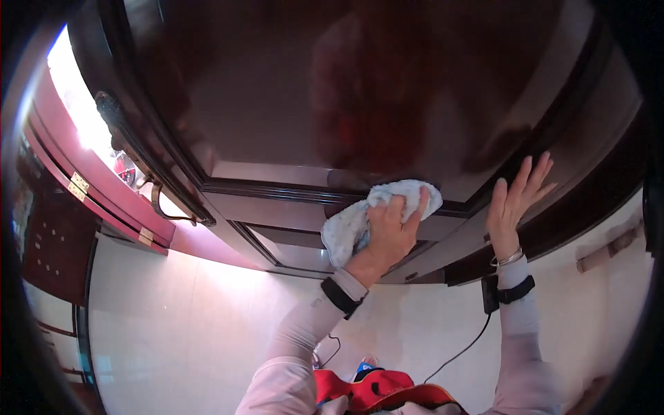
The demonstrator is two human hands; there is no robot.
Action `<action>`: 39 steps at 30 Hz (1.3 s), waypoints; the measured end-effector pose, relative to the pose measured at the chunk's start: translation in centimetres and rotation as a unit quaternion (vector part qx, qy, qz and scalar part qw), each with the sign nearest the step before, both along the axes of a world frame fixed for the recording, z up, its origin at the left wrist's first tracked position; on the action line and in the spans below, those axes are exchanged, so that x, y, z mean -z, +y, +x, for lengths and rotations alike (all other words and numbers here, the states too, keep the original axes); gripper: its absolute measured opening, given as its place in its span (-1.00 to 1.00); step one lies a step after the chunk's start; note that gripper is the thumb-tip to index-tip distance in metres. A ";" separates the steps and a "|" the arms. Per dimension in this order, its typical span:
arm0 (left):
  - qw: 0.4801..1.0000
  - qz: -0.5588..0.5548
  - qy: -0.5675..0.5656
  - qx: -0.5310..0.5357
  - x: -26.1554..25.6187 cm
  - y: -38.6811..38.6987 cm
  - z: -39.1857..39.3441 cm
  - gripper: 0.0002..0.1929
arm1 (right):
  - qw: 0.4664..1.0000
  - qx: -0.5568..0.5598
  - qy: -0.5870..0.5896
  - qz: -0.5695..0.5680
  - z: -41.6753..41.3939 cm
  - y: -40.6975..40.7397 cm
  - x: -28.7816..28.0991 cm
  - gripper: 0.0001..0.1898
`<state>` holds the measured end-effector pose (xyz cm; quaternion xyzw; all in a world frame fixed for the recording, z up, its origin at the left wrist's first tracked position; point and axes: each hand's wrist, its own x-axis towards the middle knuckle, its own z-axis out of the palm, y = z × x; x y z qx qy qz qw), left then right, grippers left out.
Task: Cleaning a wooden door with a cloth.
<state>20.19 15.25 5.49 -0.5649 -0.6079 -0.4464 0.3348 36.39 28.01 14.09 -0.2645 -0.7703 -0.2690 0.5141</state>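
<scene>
A glossy dark brown panelled door fills the upper part of the view. My left hand presses a folded white fluffy cloth against the moulding below the door's large panel. Farther right, my right hand rests its spread fingers on the door's edge frame and holds nothing. Part of the cloth lies hidden under my left fingers. The door's ornate metal handle is at the left.
A reddish door frame with brass hinges stands at the left beside bright light. Dark furniture is at the far left. Below lies a pale tiled floor, with a black cable hanging near my right arm.
</scene>
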 end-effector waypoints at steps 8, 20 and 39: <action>0.972 0.171 -0.131 -0.090 -6.5 -4.2 -9.1 -0.41 | 0.993 0.075 0.006 0.089 -1.4 2.0 -5.5 -0.47; 0.970 0.112 0.191 -0.102 -13.9 6.0 4.9 -0.54 | 0.997 0.048 -0.028 0.044 -1.1 2.2 -3.7 -0.48; 0.980 0.093 0.160 -0.077 -24.5 5.0 2.9 -0.43 | 1.000 -0.003 -0.002 0.003 -1.2 1.5 -3.8 -0.54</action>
